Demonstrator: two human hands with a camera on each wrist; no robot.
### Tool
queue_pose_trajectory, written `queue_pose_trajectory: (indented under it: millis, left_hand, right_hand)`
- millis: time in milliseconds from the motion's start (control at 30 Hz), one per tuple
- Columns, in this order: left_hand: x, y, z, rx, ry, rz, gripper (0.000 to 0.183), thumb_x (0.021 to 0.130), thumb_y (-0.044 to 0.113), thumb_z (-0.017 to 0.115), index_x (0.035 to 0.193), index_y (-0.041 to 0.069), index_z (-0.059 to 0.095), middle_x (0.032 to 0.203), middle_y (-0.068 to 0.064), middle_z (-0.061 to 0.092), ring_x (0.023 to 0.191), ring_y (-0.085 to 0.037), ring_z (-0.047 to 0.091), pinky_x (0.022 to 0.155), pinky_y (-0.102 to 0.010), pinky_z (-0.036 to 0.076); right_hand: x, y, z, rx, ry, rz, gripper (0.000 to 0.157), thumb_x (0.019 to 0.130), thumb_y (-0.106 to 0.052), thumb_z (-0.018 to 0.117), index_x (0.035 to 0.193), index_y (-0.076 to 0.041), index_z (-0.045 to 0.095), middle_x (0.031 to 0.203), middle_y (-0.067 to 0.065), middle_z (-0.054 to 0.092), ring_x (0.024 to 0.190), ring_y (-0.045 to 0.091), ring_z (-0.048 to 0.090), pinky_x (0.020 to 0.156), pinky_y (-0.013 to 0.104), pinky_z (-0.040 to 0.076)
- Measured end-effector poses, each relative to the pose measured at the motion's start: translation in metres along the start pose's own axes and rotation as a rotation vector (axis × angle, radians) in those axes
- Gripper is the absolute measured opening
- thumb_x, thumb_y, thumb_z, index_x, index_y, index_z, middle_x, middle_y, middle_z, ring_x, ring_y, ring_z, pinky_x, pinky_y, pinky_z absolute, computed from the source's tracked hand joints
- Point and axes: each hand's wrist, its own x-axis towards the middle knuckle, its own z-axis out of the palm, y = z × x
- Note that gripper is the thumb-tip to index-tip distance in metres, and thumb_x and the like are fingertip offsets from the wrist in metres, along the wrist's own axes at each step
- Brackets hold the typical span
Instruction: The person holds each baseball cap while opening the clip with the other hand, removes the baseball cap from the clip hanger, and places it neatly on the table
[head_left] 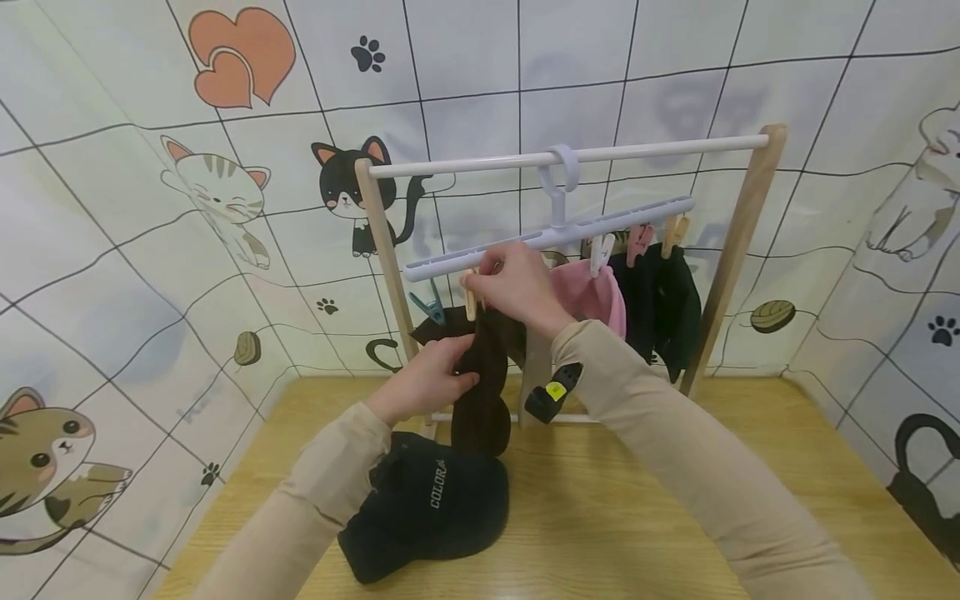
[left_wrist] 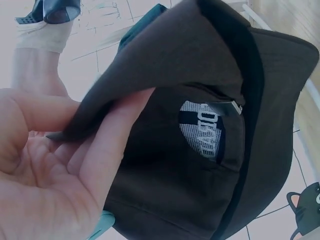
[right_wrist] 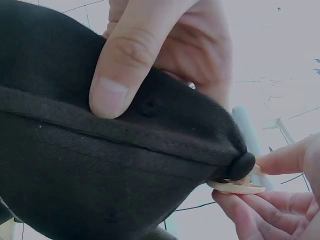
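A dark brown cap (head_left: 483, 375) hangs below the left end of a white hanger (head_left: 480, 260). A teal clothespin (head_left: 430, 305) is on one side of it. My left hand (head_left: 429, 382) pinches the cap's edge, thumb on the outside in the right wrist view. In the left wrist view the fingers (left_wrist: 112, 145) go inside the cap, where a woven label (left_wrist: 202, 131) shows. My right hand (head_left: 521, 287) pinches a beige clothespin (right_wrist: 240, 188) at the cap's top button (right_wrist: 241, 166).
On the wooden table (head_left: 637, 517) lies a dark cap (head_left: 450, 500) with lettering. The hanger hooks over a rack's white bar (head_left: 660, 150). A pink cap (head_left: 592, 292) and dark caps (head_left: 671, 300) hang at right from white, pink and beige clothespins. A cat-print sheet (head_left: 480, 50) stands behind.
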Motion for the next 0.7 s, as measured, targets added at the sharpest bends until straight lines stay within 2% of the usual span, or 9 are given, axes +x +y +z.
queue_pose_trajectory:
  millis: [300, 533, 700]
  left_hand:
    - [-0.006, -0.004, 0.003, -0.078, 0.021, 0.001, 0.030, 0.088, -0.005, 0.059, 0.118, 0.001, 0.060, 0.106, -0.008, 0.069, 0.100, -0.019, 0.064, 0.090, -0.038, 0.047]
    - [-0.017, -0.014, 0.019, -0.062, 0.008, 0.050, 0.021, 0.087, -0.006, 0.060, 0.108, -0.002, 0.061, 0.099, -0.009, 0.067, 0.091, -0.019, 0.064, 0.082, -0.035, 0.050]
    - [-0.027, -0.024, 0.032, -0.182, 0.002, 0.012, 0.022, 0.089, -0.005, 0.059, 0.111, -0.004, 0.059, 0.103, -0.011, 0.066, 0.093, -0.021, 0.064, 0.078, -0.031, 0.051]
  right_hand:
    - [0.001, -0.001, 0.005, -0.003, 0.040, 0.010, 0.023, 0.087, -0.024, 0.071, 0.076, -0.004, 0.065, 0.067, 0.006, 0.062, 0.059, 0.020, 0.058, 0.053, 0.029, 0.040]
    - [0.005, 0.000, 0.009, 0.015, 0.056, 0.027, 0.022, 0.086, -0.022, 0.071, 0.076, -0.004, 0.065, 0.069, 0.005, 0.063, 0.060, 0.017, 0.057, 0.052, 0.026, 0.038]
    - [0.007, -0.003, 0.008, -0.019, 0.049, 0.028, 0.024, 0.086, -0.026, 0.072, 0.078, -0.005, 0.065, 0.074, 0.005, 0.064, 0.063, 0.016, 0.055, 0.053, 0.026, 0.039]
